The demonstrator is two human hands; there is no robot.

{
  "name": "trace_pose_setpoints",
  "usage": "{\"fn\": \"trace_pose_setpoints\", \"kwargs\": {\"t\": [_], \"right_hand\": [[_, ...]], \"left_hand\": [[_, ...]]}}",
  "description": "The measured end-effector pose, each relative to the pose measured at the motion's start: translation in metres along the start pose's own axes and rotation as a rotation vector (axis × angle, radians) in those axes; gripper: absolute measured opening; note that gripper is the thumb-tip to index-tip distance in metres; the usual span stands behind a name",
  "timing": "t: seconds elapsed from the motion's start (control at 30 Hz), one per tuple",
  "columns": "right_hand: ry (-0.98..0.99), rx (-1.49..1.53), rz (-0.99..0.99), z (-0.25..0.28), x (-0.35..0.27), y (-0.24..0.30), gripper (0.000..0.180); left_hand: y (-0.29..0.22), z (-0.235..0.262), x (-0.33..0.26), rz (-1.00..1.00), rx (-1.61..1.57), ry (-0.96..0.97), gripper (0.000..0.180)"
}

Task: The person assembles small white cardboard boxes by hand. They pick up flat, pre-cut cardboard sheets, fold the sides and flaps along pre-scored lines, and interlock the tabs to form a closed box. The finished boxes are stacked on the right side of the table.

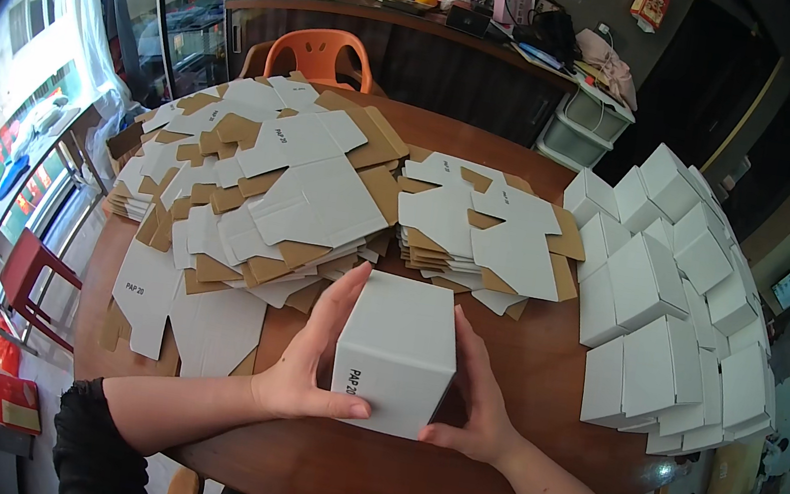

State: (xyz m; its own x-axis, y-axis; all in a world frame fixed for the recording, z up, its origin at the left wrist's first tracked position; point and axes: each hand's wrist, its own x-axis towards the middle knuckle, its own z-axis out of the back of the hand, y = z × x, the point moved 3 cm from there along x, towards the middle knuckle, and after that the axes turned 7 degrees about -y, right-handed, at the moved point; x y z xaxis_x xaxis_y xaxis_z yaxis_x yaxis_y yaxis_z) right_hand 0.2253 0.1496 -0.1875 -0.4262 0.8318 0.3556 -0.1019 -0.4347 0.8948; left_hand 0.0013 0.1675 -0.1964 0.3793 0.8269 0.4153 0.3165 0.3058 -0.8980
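Note:
A closed white cardboard box (403, 334) is held between my two hands, near the front of the brown wooden table (344, 467). My left hand (313, 362) grips its left side, the thumb lying across the near face beside some dark print. On the right side, my right hand (480, 396) presses with its fingers along the edge and its thumb at the near lower corner. Beyond the box lie flat die-cut box blanks (321, 201), white on one face and brown on the other, in a loose heap. A neater stack of blanks (517, 239) lies right of it.
Folded white boxes (647, 283) are piled high along the table's right side. An orange chair (321, 55) stands at the far edge. Behind it, a counter (347, 10) carries fruit, bags and clutter, with plastic drawers (584, 122) beside it. A dark red stool (32, 282) stands left.

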Motion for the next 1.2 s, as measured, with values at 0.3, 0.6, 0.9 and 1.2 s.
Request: {"fn": "trace_pose_setpoints", "kwargs": {"t": [0.3,0.6,0.9,1.2], "right_hand": [[0.058,-0.082,0.087,0.007,0.004,0.0,0.12],[0.078,-0.156,0.066,0.009,0.002,-0.004,0.125],[0.142,-0.197,-0.041,0.015,0.002,-0.002,0.124],[0.142,-0.171,-0.002,0.02,0.002,0.002,0.119]], "left_hand": [[0.003,0.003,-0.003,-0.075,0.19,0.016,0.133],[0.008,0.005,-0.005,-0.093,0.276,-0.004,0.13],[0.005,0.005,-0.003,-0.073,0.252,-0.005,0.131],[0.004,0.005,-0.002,-0.108,0.329,0.019,0.128]]}}
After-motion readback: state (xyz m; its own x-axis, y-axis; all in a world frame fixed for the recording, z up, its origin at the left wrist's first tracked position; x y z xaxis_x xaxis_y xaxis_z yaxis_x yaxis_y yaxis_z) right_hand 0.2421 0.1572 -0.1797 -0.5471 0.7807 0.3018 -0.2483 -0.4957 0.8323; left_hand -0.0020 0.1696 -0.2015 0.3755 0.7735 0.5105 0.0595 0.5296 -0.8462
